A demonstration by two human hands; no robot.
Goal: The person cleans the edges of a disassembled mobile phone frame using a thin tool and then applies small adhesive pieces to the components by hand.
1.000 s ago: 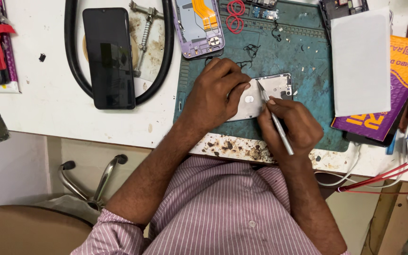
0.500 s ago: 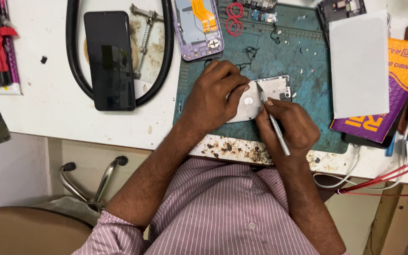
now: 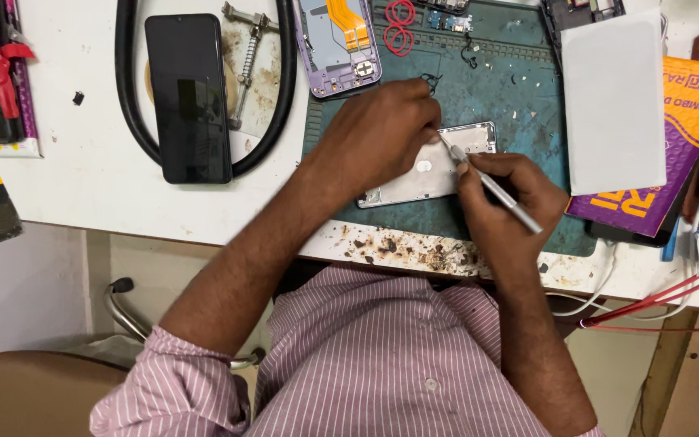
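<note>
On green mat (image 3: 527,121): our left hand (image 3: 382,129) presses silver phone backplate (image 3: 422,174) flat; right hand (image 3: 499,190) pinches thin metal tool (image 3: 491,184); keep tip shallow, plate steady.

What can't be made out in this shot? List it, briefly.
All in the head view:
- The left part of the silver phone frame is hidden under the left hand.
- The tip of the metal tool in the right hand is too small to make out.
- The screws and small parts on the green mat are too small to identify.
- The purple phone body is cut off by the top edge.
</note>
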